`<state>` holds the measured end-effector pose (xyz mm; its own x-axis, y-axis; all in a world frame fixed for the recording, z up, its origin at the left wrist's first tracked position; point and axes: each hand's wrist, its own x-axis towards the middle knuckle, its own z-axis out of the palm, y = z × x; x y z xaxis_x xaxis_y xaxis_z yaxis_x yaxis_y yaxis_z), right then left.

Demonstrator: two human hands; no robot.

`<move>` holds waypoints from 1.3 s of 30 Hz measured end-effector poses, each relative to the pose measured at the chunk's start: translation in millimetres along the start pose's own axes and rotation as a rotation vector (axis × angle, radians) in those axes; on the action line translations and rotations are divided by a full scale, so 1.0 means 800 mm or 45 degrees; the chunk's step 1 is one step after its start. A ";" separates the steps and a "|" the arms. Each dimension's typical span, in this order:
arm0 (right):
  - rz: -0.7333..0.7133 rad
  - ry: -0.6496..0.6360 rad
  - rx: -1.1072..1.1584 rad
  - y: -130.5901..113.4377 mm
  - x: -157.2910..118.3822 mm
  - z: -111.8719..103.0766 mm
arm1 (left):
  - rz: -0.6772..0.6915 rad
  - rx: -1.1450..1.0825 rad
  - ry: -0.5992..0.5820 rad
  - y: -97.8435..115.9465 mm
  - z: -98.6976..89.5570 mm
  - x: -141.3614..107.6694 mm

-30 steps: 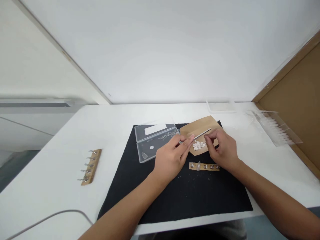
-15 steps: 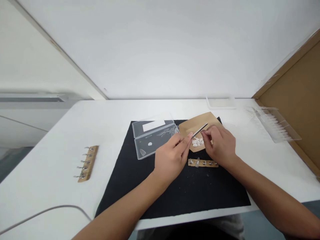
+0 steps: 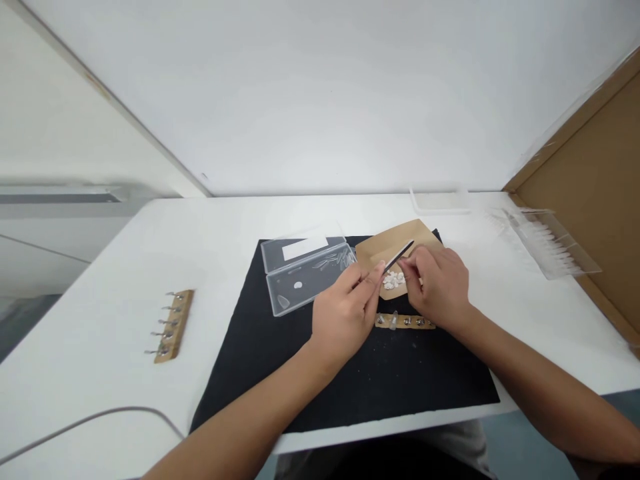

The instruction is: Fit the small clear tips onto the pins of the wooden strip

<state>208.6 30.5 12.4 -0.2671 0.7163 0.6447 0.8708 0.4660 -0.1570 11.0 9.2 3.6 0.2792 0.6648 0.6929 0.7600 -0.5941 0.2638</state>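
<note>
My left hand (image 3: 347, 310) grips a thin dark-and-white stick (image 3: 399, 255) that points up to the right. Close to the stick, my right hand (image 3: 436, 283) has thumb and fingertips pinched together; whatever lies between them is too small to make out. Behind both hands, a brown paper tray (image 3: 374, 248) holds small white pieces (image 3: 393, 280). Just in front of it lies a cardboard strip (image 3: 413, 323) with metal clips and a clear piece on it. An open clear case (image 3: 273, 287) with transparent nail-shaped pieces is at the left of the tray.
A black mat (image 3: 350, 393) covers the middle of the white table (image 3: 100, 320). Another strip with clips (image 3: 175, 327) lies at the left, near a grey cable (image 3: 115, 409). At the right are a clear box of pale tips (image 3: 547, 243) and a cardboard panel (image 3: 590, 173).
The right hand's fingertips have moved slightly left, closer to the left fingers and the stick. The whole view has shifted a little.
</note>
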 end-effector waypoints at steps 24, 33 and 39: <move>-0.111 -0.014 0.041 -0.011 0.004 0.002 | -0.044 0.023 -0.008 0.004 0.001 -0.002; -0.026 0.048 0.011 -0.007 0.008 -0.004 | -0.053 0.010 0.004 0.007 0.001 -0.004; -0.071 -0.002 0.031 -0.006 0.008 -0.006 | -0.070 0.020 -0.018 0.005 0.001 -0.005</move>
<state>204.3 30.3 20.6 -0.3154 0.6899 0.6516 0.8444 0.5174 -0.1391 13.5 4.2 1.7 0.2452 0.7027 0.6679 0.7832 -0.5496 0.2907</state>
